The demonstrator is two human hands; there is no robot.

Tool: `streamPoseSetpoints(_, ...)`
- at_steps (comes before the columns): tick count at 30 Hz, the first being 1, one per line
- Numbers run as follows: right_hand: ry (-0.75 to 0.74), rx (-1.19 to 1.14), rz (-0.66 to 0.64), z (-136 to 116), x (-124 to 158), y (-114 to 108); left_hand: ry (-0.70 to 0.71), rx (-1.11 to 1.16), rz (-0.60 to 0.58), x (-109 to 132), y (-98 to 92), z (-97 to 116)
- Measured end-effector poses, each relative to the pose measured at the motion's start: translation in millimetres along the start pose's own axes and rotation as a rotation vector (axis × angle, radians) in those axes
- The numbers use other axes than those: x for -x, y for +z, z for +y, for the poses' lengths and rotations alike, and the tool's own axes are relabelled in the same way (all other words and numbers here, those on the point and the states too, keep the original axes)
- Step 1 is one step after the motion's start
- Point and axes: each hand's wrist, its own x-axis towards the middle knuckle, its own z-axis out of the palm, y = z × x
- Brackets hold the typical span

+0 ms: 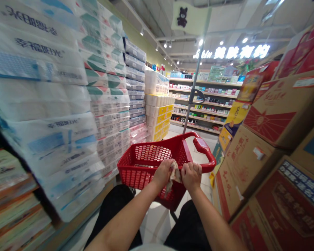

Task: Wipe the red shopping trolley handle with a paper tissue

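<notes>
A: What is nearest, and what are the hands doing?

B: Two bare forearms [136,218] reach from the bottom edge to lower centre. The left hand [162,173] is closed around a crumpled beige cloth [174,173], draped against a red plastic shopping basket with perforated walls [137,170], just below the frame's centre. The right hand [191,177] curls over the basket's near rim; whether it also pinches the cloth, I cannot tell.

A: How far along is it?

B: Seemingly partway: cloth and basket are in contact at the near rim. Nothing visible separates finished parts from those left.

A: And beyond?

B: White plastic-wrapped paper packs [52,97] at left, brown-and-red cardboard cartons [285,94] at right, a grey metal pole [192,101], then stocked pale shelves [209,120].
</notes>
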Motion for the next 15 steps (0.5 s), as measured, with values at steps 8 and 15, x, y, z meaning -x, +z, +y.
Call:
streamPoseSetpoints(8, -0.018, -0.001, 0.011, -1, -1, -3, 0.069, 0.054, -0.089, -3, 1.2, 5)
streamPoseSetpoints(15, 0.002, 0.009, 0.012, -1, 0, -2, 0.011, -0.017, -0.124, 3, 2.3, 0)
